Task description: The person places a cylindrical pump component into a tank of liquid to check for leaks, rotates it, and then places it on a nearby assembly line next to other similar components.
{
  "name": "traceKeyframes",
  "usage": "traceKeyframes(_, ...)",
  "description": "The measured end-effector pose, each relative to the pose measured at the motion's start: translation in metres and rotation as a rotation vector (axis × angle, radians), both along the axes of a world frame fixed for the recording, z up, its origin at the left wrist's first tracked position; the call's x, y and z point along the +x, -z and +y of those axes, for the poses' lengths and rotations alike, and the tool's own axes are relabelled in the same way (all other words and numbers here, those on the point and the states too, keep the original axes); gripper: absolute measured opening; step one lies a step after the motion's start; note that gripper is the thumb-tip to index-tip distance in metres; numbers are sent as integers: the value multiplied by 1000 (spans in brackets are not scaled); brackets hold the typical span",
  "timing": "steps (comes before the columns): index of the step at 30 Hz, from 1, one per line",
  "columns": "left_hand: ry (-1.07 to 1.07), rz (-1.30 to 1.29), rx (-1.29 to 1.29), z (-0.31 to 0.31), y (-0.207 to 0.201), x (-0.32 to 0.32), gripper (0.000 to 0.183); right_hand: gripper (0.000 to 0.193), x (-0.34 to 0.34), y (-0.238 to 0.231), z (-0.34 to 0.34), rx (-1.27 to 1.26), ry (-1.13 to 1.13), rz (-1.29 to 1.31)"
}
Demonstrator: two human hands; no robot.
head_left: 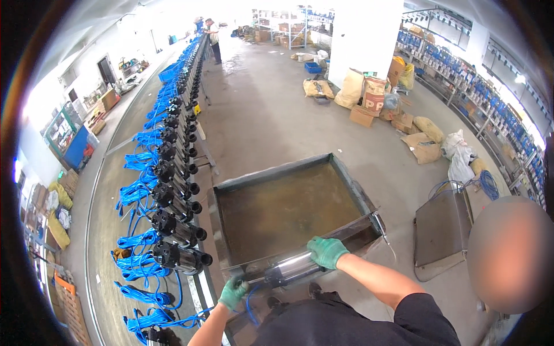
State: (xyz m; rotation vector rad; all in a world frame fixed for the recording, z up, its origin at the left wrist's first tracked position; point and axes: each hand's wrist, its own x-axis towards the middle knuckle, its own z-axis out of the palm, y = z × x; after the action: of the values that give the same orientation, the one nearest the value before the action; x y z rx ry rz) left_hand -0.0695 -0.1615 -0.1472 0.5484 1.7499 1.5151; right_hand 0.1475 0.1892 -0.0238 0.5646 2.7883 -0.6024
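Note:
A submersible pump (294, 266) with a shiny steel body and black end lies sideways along the near edge of a metal tank (275, 173) of murky brown water. My green-gloved left hand (233, 293) is closed around its black end piece. At the other end, my right hand (328, 252), also in a green glove, grips the steel body from above. A blue cable (250, 303) hangs beside my left hand. Whether the pump rests on the tank's rim is hidden from this angle.
Left of the tank, a conveyor (109, 230) carries a long row of similar pumps (179, 258) with coiled blue cables (138, 265). Close at right is another person (511, 254), near a dark flat-topped box (441, 228). Sacks (349, 89) and cartons (362, 115) sit farther back.

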Motion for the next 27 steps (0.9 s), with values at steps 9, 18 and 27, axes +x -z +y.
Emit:
traceKeyframes(9, -248, -438, -390, 17, 35, -21, 25, 31, -8, -1, 1, 42, -2, -22)
traceKeyframes(18, 259, 404, -156, -17, 3, -20, 52, 25, -2, 25, 4, 128, -23, 139)
traceKeyframes(27, -119, -158, -173, 2, -2, -2, 39, 18, -2, 28, 4, 126, -22, 193)
